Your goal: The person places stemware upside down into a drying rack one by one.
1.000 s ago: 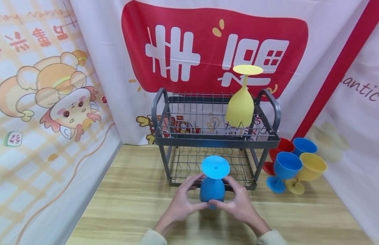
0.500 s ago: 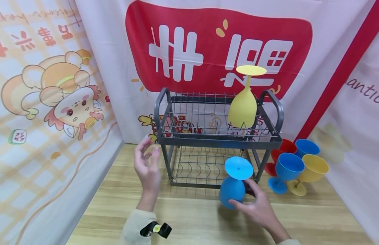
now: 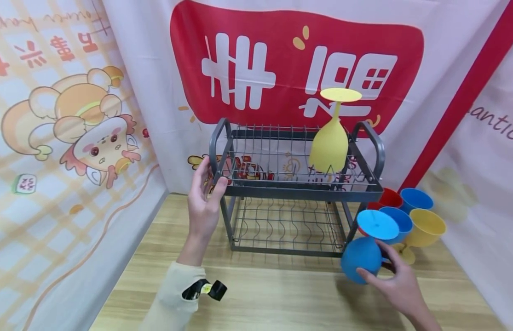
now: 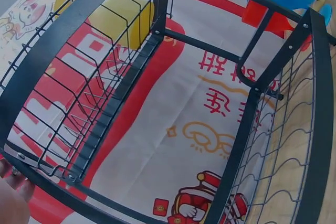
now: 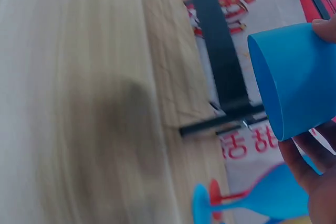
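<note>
My right hand (image 3: 399, 282) grips a blue plastic goblet (image 3: 361, 259) by its bowl, upside down with the foot on top, above the table just right of the rack's front corner. In the right wrist view the goblet's bowl (image 5: 294, 80) shows its wide rim, with fingers and thumb around it. My left hand (image 3: 203, 204) holds the front left corner of the dark two-tier dish rack (image 3: 297, 192), thumb in front and fingers at the side. In the left wrist view only its fingertips (image 4: 16, 179) show on the frame. A yellow goblet (image 3: 328, 147) stands inverted on the rack's upper tier.
Right of the rack several upright goblets cluster: a red one (image 3: 390, 196), a blue one (image 3: 417, 199), a nearer blue one (image 3: 401, 219) partly behind the held goblet, and a yellow one (image 3: 426, 228). Printed cloth (image 3: 150, 92) hangs behind the wooden table (image 3: 281, 294).
My left hand let go of the blue goblet, moved left and up, and took hold of the rack's corner. My right hand carried the goblet rightward, toward the goblet cluster.
</note>
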`<state>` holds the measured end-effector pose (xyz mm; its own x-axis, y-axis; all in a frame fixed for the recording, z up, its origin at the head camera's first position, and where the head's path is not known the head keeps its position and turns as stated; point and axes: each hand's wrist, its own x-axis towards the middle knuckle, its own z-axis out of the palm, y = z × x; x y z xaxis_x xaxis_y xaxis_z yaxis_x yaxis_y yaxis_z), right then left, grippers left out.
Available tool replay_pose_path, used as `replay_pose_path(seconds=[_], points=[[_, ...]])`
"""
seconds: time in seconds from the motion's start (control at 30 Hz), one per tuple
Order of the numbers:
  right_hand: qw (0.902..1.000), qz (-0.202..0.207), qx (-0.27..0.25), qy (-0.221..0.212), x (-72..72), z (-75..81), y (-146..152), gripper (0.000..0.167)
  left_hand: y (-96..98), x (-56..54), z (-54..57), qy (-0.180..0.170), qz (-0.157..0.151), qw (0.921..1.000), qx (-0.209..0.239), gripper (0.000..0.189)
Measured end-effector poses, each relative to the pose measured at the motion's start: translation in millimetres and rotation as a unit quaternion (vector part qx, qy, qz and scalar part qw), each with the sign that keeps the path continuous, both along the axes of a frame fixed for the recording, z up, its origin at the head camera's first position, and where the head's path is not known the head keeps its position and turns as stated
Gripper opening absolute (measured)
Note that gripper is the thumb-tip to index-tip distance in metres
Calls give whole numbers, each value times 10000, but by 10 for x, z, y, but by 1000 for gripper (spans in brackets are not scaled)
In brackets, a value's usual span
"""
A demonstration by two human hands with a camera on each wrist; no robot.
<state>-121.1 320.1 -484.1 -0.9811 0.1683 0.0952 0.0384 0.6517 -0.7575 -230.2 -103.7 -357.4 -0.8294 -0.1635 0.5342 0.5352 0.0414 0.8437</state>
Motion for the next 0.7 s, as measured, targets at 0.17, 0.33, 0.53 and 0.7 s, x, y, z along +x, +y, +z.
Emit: replay_pose_path(seconds=[0.17,0.33,0.53,0.7], points=[[9984,-291,63,488,24,137,225,88,13,-36,67,-135,-4,9998,-138,64],[9953,-595,43,767,-23,336,409,88,23,-59,85,-154,46,9998,-110,68],[9887,-719,62,1310,-119,732,570,85,67,-82,115,-72,32,10000,-20,69],[9799,-677,314,1851,-211,1068,589,81,86,-75,122,-95,-13,9999,80,68]])
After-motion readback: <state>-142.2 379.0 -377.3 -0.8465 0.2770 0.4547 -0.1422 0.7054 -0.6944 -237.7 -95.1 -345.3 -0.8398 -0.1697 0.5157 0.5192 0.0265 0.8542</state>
